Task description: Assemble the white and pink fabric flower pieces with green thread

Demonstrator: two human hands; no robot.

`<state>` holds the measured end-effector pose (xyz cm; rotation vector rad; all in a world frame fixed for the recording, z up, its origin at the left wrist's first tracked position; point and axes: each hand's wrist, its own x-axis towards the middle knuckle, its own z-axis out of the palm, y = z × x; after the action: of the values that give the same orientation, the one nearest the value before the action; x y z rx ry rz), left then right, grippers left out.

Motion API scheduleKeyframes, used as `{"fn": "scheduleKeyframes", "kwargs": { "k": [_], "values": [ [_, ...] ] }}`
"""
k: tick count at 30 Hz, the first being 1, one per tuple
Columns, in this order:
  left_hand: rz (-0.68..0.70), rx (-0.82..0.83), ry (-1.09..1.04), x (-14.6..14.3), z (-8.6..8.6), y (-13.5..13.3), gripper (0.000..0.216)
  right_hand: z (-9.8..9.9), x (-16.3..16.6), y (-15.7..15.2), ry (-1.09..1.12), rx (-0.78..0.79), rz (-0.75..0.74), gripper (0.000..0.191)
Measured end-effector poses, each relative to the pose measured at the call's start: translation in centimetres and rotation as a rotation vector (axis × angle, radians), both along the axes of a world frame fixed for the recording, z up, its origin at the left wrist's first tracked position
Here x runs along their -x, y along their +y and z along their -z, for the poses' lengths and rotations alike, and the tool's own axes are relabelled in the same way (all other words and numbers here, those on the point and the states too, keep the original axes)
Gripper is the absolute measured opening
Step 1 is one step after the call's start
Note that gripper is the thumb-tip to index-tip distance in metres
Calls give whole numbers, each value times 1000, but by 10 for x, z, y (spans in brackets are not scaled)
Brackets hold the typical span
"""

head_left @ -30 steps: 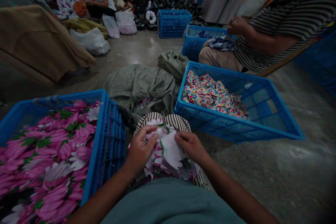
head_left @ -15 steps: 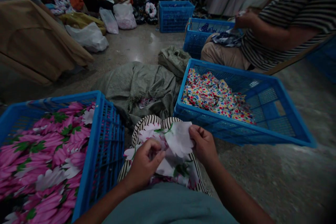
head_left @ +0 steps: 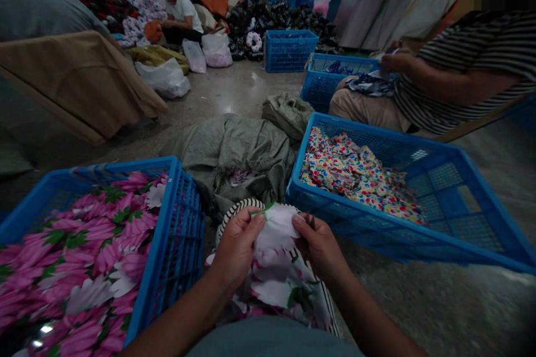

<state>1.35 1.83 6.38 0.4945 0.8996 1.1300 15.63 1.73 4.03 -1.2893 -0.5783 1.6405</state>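
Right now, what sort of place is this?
Probably a textile workshop floor: a blue crate of pink floral cloth, another crate of dotted pieces, and a striped-shirted person seated nearby handling fabric.

A blue plastic crate [head_left: 181,245] sat left of the left hand [head_left: 237,248], a second blue crate [head_left: 377,236] beyond the right hand [head_left: 320,245], a grey sack [head_left: 238,148] between.

We note matt printed cloth pieces [head_left: 276,256], moulded blue plastic crates [head_left: 171,245] with lattice walls, and a polished, glossy concrete floor [head_left: 226,89].
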Motion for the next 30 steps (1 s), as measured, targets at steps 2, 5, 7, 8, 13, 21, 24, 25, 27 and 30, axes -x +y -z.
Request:
{"fn": "scheduleKeyframes", "kwargs": {
  "k": [2, 5, 7, 8, 13, 21, 24, 25, 27, 30],
  "values": [
    [-7, -17, 5, 2, -2, 1, 20, 1, 2, 0, -25, -44, -37, 36],
    [-96, 6, -22, 5, -9, 4, 19, 1, 3, -2, -90, -115, -239, 35],
    [-127, 8, -31, 6, -13, 6, 19, -1, 1, -1, -139, -199, -280, 33],
    [-117, -1, -26, 7, -15, 6, 19, -3, -1, 0, -155, -252, -248, 31],
    [-2, -36, 34, 10, -17, 0, 16, -19, -3, 15, -152, -380, -207, 29],
    [81, 12, 90, 12, -19, -4, 20, -25, 5, 22, -56, -340, -359, 21],
    [180, 47, 39, 14, -19, -4, 15, -28, -3, 28, -241, -494, -428, 22],
    [213, 69, 17, 15, -19, -4, 14, -30, -6, 30, -313, -545, -443, 23],
    [249, 116, -18, 16, -18, -5, 12, -32, -9, 34, -438, -637, -453, 23],
    [249, 150, -52, 16, -19, -5, 11, -31, -13, 37, -514, -660, -362, 22]
  ]
}}
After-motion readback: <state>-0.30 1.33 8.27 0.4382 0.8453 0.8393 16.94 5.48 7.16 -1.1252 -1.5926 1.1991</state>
